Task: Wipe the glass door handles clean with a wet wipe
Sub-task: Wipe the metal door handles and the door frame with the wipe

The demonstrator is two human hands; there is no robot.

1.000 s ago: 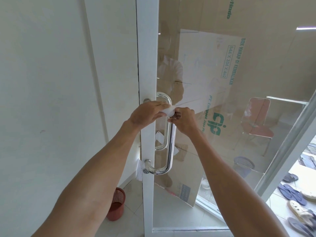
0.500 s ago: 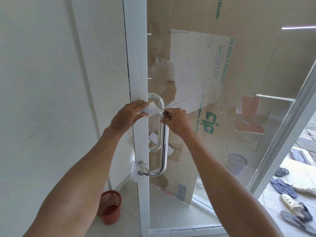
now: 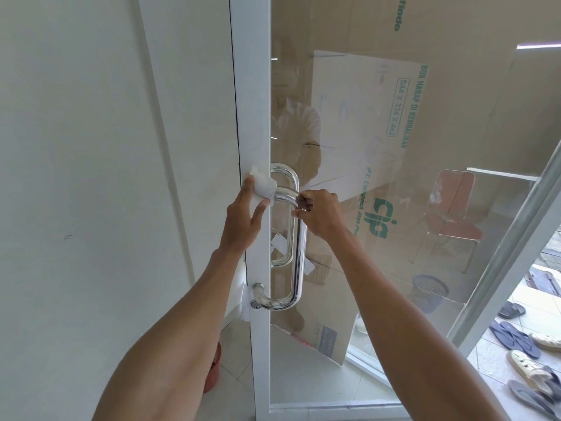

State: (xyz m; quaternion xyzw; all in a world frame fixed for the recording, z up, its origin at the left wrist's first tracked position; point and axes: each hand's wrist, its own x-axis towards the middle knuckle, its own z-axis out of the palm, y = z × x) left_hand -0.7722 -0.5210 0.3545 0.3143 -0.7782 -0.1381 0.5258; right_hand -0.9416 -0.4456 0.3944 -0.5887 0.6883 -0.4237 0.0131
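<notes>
A chrome D-shaped handle (image 3: 299,256) is fixed to the white-framed glass door (image 3: 258,117); a matching handle (image 3: 285,177) shows behind the glass. My left hand (image 3: 246,220) presses a white wet wipe (image 3: 263,186) against the door frame, at the near end of the handle's upper bar. My right hand (image 3: 318,212) is closed around the top bend of the front handle, fingers curled on the bar.
A white wall (image 3: 106,177) stands to the left. A red basket (image 3: 212,372) sits on the floor below my left arm. Behind the glass are cardboard boxes (image 3: 379,123), a chair (image 3: 455,214) and a blue basket (image 3: 431,290). Sandals (image 3: 522,338) lie at the right.
My left hand has slid the wipe leftward along the handle's upper bar, from the bend to the door frame. My right hand keeps its grip near the top bend.
</notes>
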